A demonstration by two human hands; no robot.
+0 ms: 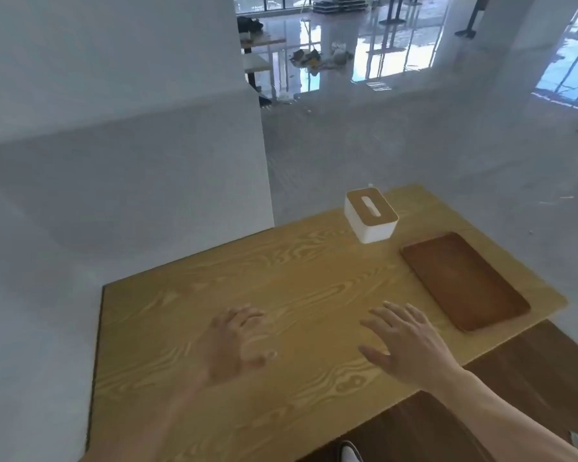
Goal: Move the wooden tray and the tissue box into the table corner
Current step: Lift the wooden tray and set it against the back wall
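A white tissue box point(370, 219) with a wooden lid stands near the far corner of the light wooden table point(187, 311). A dark brown wooden tray point(464, 278) lies flat along the table's right edge, just right of the box and closer to me. My left hand point(236, 345) hovers blurred over the table's middle, fingers apart and holding nothing. My right hand point(407, 341) is spread open above the table, a little left of the tray's near end, not touching it.
A white wall point(114, 145) runs along the table's left and far-left sides. A brown bench point(531, 368) sits below the table's right edge. A shoe point(349, 453) shows at the bottom. Beyond lies a shiny floor with distant furniture.
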